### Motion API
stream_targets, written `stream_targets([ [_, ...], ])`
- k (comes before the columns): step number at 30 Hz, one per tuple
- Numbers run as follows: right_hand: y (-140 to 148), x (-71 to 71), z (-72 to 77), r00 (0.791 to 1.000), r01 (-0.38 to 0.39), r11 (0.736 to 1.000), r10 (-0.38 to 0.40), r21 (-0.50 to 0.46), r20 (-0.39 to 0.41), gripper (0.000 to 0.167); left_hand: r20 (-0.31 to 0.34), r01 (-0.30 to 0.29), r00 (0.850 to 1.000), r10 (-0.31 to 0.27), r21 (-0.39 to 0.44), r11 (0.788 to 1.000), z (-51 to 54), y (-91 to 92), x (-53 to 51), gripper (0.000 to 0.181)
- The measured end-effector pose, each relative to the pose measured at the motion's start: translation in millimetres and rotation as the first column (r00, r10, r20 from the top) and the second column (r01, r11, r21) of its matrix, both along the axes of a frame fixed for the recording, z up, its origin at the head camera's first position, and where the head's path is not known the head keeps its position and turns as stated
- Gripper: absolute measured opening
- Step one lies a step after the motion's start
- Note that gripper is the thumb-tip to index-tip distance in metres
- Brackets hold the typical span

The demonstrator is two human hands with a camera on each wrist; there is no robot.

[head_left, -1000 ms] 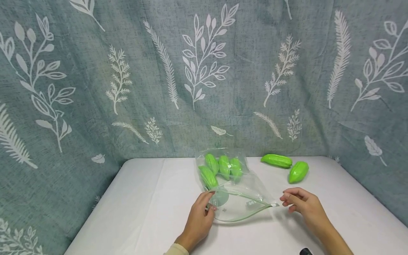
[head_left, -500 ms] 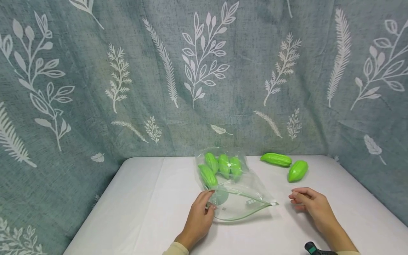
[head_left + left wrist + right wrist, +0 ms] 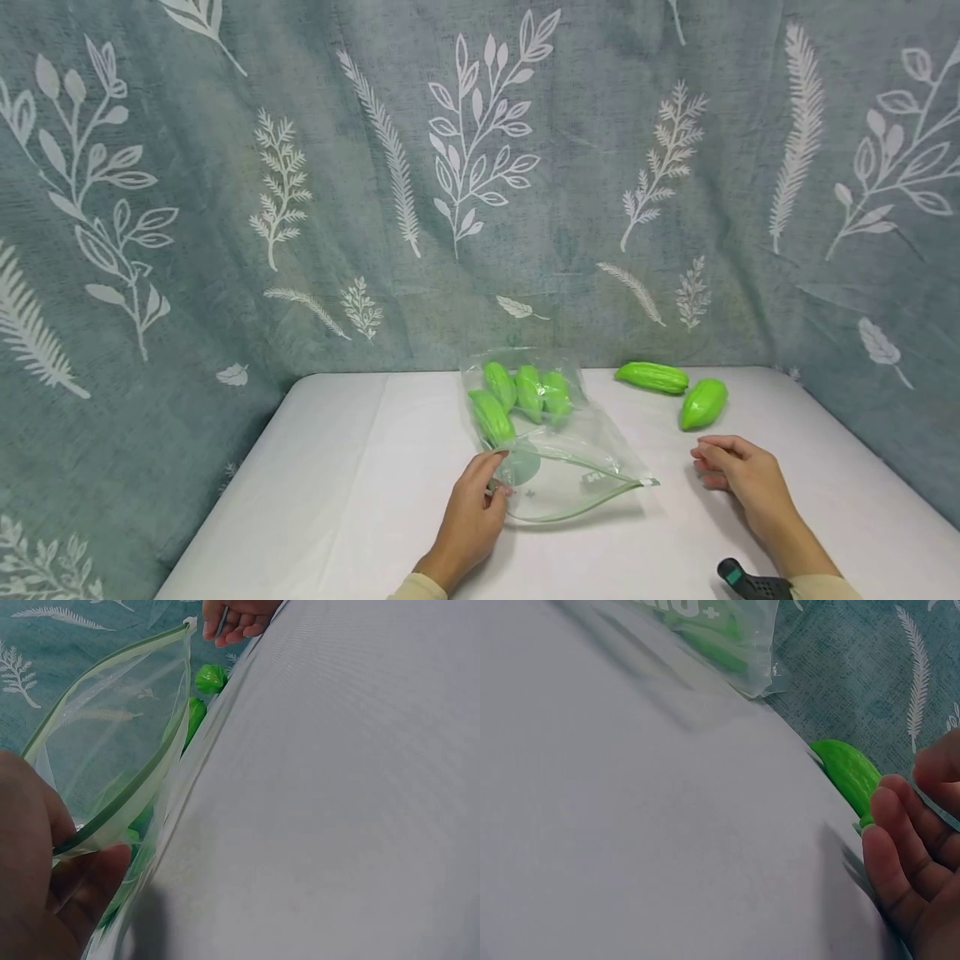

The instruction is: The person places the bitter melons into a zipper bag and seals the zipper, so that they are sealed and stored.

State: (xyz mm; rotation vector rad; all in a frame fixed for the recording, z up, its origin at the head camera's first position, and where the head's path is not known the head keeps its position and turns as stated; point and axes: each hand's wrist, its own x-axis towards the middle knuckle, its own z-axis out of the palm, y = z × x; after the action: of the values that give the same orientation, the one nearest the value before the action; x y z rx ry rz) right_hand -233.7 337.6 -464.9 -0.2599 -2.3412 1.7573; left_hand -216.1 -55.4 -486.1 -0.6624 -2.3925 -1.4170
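Note:
A clear zip bag [image 3: 600,433] lies mid-table, its green-edged mouth gaping toward the person. My left hand [image 3: 468,517] pinches the left corner of that mouth; the left wrist view shows thumb and fingers [image 3: 94,881] around the edge. Several bright green, ridged, gourd-like vegetables [image 3: 528,392] are inside the bag. On the right, outside it, lie a long green gourd-like vegetable [image 3: 652,377] and a shorter one [image 3: 703,404]. My right hand [image 3: 750,479] hovers just in front of the shorter one, fingers loosely bent and holding nothing.
The white-covered table [image 3: 360,492] ends at a patterned grey-green curtain [image 3: 480,208] at the back and sides. A dark strap-on device [image 3: 753,581] sits at the right wrist.
My right hand has moved right, away from the bag's right corner and nearer the shorter loose vegetable. The left hand and the bag stay about where they were.

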Motion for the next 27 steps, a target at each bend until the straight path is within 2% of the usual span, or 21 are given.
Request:
stream_targets([
  [9, 6.6, -18.7, -2.5, 1.000, 0.027, 0.996, -0.026, 0.083, -0.013, 0.046, -0.012, -0.018, 1.000, 0.018, 0.004, 1.000, 1.3, -0.6, 3.7, 0.045],
  [16, 15.4, -28.5, -4.7, 0.997, 0.072, 0.985, -0.072, 0.159, -0.005, 0.042, -0.002, -0.012, 1.000, 0.012, 0.021, 1.000, -2.8, 0.5, 2.4, 0.044],
  [21, 18.1, -36.1, -3.5, 0.993, 0.119, 0.980, -0.122, 0.156, 0.007, 0.042, -0.040, -0.012, 0.999, 0.013, 0.016, 1.000, -1.3, 1.1, 0.6, 0.043],
  [27, 17.7, -38.8, -4.5, 0.989, 0.144, 0.980, -0.148, 0.134, 0.023, 0.043, -0.024, -0.016, 1.000, 0.016, 0.006, 1.000, -1.8, -0.9, 1.3, 0.043],
])
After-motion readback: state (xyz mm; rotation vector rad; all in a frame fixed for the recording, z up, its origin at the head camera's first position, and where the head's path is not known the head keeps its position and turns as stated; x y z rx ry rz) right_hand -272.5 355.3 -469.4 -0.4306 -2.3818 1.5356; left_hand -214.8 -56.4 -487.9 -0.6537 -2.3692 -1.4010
